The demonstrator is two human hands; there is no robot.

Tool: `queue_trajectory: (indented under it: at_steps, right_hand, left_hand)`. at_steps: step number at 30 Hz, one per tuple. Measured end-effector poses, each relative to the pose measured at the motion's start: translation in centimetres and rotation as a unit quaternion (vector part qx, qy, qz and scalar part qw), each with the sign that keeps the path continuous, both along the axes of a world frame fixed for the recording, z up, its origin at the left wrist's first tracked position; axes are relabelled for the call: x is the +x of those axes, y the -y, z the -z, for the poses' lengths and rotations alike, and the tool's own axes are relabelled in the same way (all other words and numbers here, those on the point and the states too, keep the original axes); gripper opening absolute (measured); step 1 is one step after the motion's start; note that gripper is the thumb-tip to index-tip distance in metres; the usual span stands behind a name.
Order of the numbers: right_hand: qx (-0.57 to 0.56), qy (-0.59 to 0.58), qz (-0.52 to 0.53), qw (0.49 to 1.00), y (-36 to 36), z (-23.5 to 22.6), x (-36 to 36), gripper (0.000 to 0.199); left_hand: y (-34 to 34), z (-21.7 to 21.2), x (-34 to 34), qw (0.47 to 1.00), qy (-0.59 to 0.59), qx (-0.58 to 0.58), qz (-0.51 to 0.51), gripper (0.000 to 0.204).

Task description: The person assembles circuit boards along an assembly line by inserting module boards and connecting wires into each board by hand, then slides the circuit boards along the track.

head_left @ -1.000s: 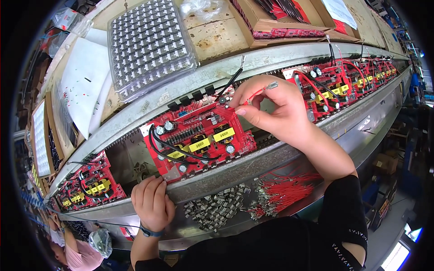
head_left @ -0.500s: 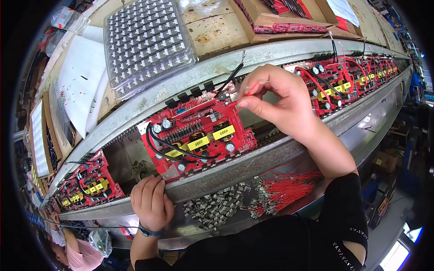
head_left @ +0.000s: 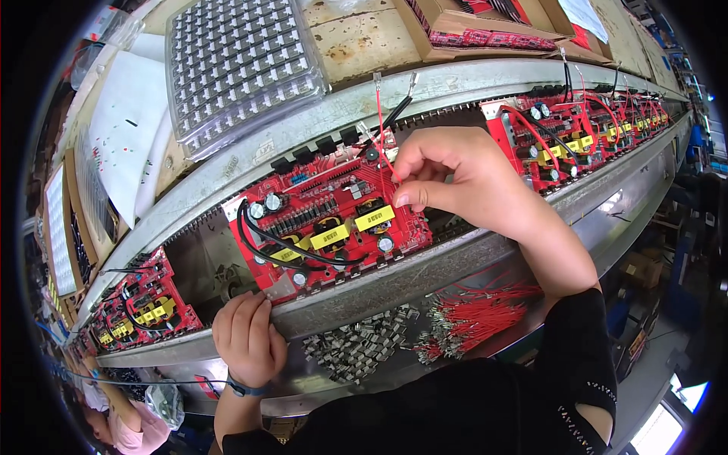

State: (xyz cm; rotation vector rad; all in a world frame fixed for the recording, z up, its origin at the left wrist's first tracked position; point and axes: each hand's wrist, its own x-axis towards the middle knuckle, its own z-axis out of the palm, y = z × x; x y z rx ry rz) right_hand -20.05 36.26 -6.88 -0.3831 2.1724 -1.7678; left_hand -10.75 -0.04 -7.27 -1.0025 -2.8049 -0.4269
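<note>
A red circuit board (head_left: 318, 189) with yellow transformers and black wires sits between the metal rails in front of me. At its right end, my right hand (head_left: 462, 178) pinches thin red wire (head_left: 381, 121) between thumb and forefinger. Silvery terminals tip the wire ends, which point up past the board's far edge; I cannot tell whether it is one wire or two. A black wire pair (head_left: 398, 110) rises just beside it. My left hand (head_left: 249, 337) is curled over the near metal rail (head_left: 341, 303), its fingertips by the board's lower left corner.
On the near ledge lie piles of small metal-and-black parts (head_left: 360, 345) and red wires (head_left: 481, 322). More boards (head_left: 546, 140) line the rails at both sides. Beyond the far rail are a tray of parts (head_left: 243, 64) and a cardboard box (head_left: 432, 45). Another person (head_left: 140, 425) is at lower left.
My right hand has lowered slightly, and the red wire now stands up from its fingertips. The board and my left hand have shifted slightly left in view.
</note>
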Motion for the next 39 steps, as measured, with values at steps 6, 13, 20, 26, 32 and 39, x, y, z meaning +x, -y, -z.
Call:
queue_trajectory:
  at_steps: [6, 13, 20, 26, 32, 39]
  right_hand:
    - [0.002, 0.014, -0.006, 1.000, 0.09, -0.19, 0.04, 0.016]
    - [0.050, -0.015, -0.022, 0.998, 0.04, -0.48, 0.10, 0.015]
    - [0.091, -0.048, -0.045, 0.994, -0.20, -0.44, 0.02, 0.019]
    - [0.083, -0.060, -0.029, 0.994, -0.26, -0.50, 0.06, 0.029]
    - [0.135, -0.133, 0.013, 0.982, 0.00, -0.45, 0.10, 0.030]
    - [0.213, -0.213, 0.016, 0.953, -0.02, -0.29, 0.28, 0.021]
  left_hand:
    - [0.04, -0.03, -0.05, 1.000, 0.000, 0.001, 0.002, 0.035]
    - [0.06, 0.03, 0.01, 1.000, -0.001, 0.000, 0.004, 0.036]
    - [0.06, 0.00, 0.05, 1.000, 0.004, -0.003, 0.002, 0.037]
    - [0.22, -0.08, -0.07, 1.000, 0.005, -0.005, 0.002, 0.035]
    - [0.36, -0.05, 0.07, 1.000, 0.000, -0.002, -0.001, 0.036]
    - [0.47, 0.13, 0.06, 1.000, -0.007, 0.005, 0.003, 0.038]
